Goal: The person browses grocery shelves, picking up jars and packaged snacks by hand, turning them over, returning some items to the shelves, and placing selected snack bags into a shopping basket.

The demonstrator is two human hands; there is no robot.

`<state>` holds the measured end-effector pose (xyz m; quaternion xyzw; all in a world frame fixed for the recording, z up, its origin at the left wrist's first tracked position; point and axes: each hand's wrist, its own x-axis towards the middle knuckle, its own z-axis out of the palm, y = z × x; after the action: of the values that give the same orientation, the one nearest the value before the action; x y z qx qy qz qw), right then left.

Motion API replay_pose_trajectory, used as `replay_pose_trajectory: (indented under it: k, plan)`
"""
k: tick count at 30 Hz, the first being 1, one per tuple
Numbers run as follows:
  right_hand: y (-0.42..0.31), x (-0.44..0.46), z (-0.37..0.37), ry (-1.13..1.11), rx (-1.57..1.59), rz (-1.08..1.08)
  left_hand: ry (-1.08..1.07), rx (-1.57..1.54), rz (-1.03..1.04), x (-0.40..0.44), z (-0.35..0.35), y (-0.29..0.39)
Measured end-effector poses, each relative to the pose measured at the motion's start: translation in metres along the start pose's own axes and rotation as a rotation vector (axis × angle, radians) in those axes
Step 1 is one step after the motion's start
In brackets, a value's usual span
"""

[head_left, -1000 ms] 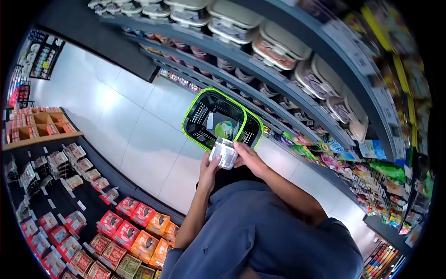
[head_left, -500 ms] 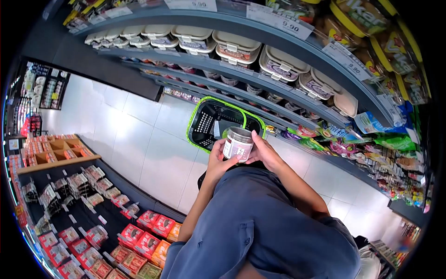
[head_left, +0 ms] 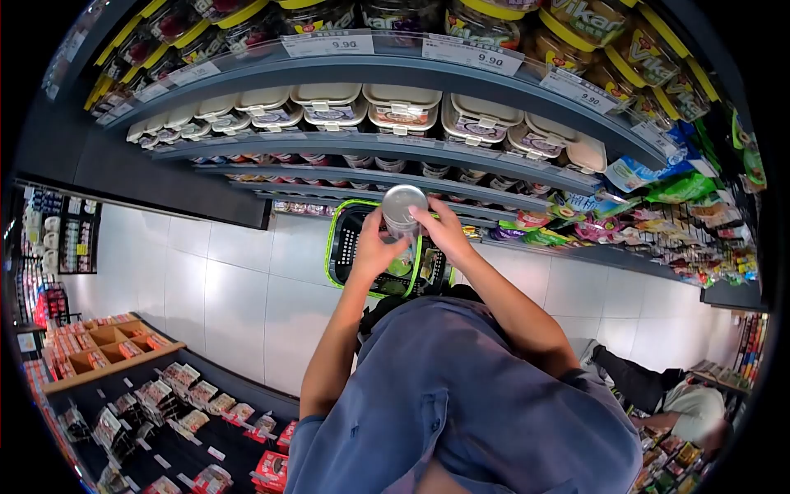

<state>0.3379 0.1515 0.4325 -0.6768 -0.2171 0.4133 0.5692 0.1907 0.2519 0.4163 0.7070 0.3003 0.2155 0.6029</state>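
A clear jar with a silver lid [head_left: 404,204] is held between both hands above the basket. My left hand [head_left: 374,247] wraps round its left side with the thumb along the lower part. On its right side my right hand [head_left: 443,226] grips it, a finger or thumb reaching to the lid. Beneath stands a black shopping basket with a bright green rim [head_left: 332,247]. Inside the basket lies a green item [head_left: 401,263], partly hidden by the hands and jar.
Ahead are curved shelves [head_left: 346,70] with yellow-lidded jars [head_left: 588,20] and white-lidded tubs [head_left: 403,107]. Snack bags [head_left: 609,226] hang at right. Left are a wooden tray [head_left: 107,350] and a display of packets [head_left: 197,420]. Another person [head_left: 695,412] is at lower right.
The jar has been raised and tipped, so its lid now faces the camera. Both hands have moved up with it. The view has turned, and another person has come into sight.
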Motion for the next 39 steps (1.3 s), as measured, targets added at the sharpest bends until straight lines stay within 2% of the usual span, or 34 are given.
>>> replay_pose_trajectory:
  k: [3, 5, 6, 8, 16, 18, 20, 23, 24, 27, 29, 32, 36, 38, 39]
  plan:
    - [0.001, 0.015, 0.012, 0.117, -0.089, -0.086, -0.039, 0.000, -0.011, 0.028, -0.008, 0.016]
    - [0.000, 0.022, 0.018, 0.132, -0.005, -0.047, 0.012, 0.110, -0.036, 0.044, -0.011, 0.012]
    - [0.001, 0.026, 0.021, 0.160, 0.051, -0.044, 0.041, 0.143, 0.069, 0.052, -0.011, 0.000]
    - [0.018, 0.041, 0.022, 0.208, 0.063, -0.073, 0.020, 0.088, 0.077, 0.060, -0.012, 0.002]
    - [0.014, 0.045, 0.025, 0.144, -0.056, -0.085, -0.025, 0.096, 0.015, 0.067, -0.020, 0.001]
    - [0.011, 0.044, 0.028, 0.170, -0.072, -0.029, -0.012, 0.091, 0.022, 0.069, -0.019, -0.009]
    - [0.002, 0.042, 0.031, 0.159, 0.014, -0.044, 0.107, 0.175, 0.190, 0.077, -0.017, -0.020]
    - [-0.003, 0.045, 0.037, 0.130, 0.127, -0.108, 0.155, 0.104, 0.186, 0.093, -0.014, -0.034]
    - [-0.001, 0.050, 0.037, 0.116, 0.150, -0.162, 0.170, 0.187, 0.241, 0.098, -0.015, -0.039]
    - [0.007, 0.063, 0.038, 0.115, 0.125, -0.197, 0.231, 0.322, 0.212, 0.109, -0.012, -0.042]
    - [0.012, 0.074, 0.037, 0.121, 0.113, -0.212, 0.245, 0.300, 0.233, 0.116, -0.011, -0.032]
    - [0.009, 0.081, 0.034, 0.118, 0.076, -0.213, 0.213, 0.108, -0.030, 0.117, -0.010, -0.003]
    - [0.005, 0.087, 0.034, 0.145, -0.021, -0.193, 0.307, 0.046, -0.041, 0.117, -0.001, 0.004]
    - [0.007, 0.094, 0.035, 0.146, 0.002, -0.190, 0.344, -0.134, 0.107, 0.128, 0.008, -0.024]
    - [0.008, 0.096, 0.035, 0.147, 0.023, -0.188, 0.343, -0.132, 0.105, 0.132, 0.010, -0.037]
